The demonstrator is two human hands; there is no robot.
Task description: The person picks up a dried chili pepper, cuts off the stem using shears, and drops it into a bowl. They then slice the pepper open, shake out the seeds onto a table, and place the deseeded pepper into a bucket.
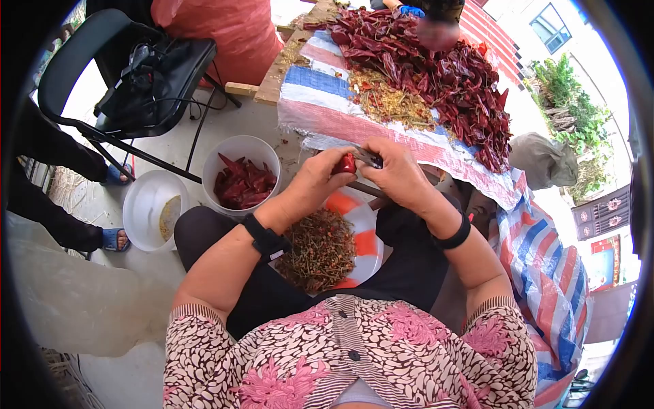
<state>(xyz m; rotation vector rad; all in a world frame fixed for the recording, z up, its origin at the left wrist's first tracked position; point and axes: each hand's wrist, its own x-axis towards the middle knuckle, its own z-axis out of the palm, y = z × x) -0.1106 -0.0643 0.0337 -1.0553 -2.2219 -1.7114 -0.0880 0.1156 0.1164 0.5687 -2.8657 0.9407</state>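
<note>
In front of my lap, my left hand (317, 178) is closed on a dried red chili pepper (347, 163), whose cut or broken end points up between thumb and fingers. My right hand (400, 172) is closed on a small metal tool with a dark handle (375, 161), its metal part right beside the pepper. Fingers hide most of the tool, so I cannot tell whether it is scissors or a knife. Below both hands, a heap of stems and scraps (317, 252) lies on a white and orange sheet or basin (368, 228) between my legs.
A bucket (276, 160) holding red chilies stands left, near another white bucket (133, 211). Ahead, a striped-sheeted table (310, 112) bears piled chilies (436, 75). A black chair (82, 61) and a person's legs (54, 211) are left; another person is behind the table.
</note>
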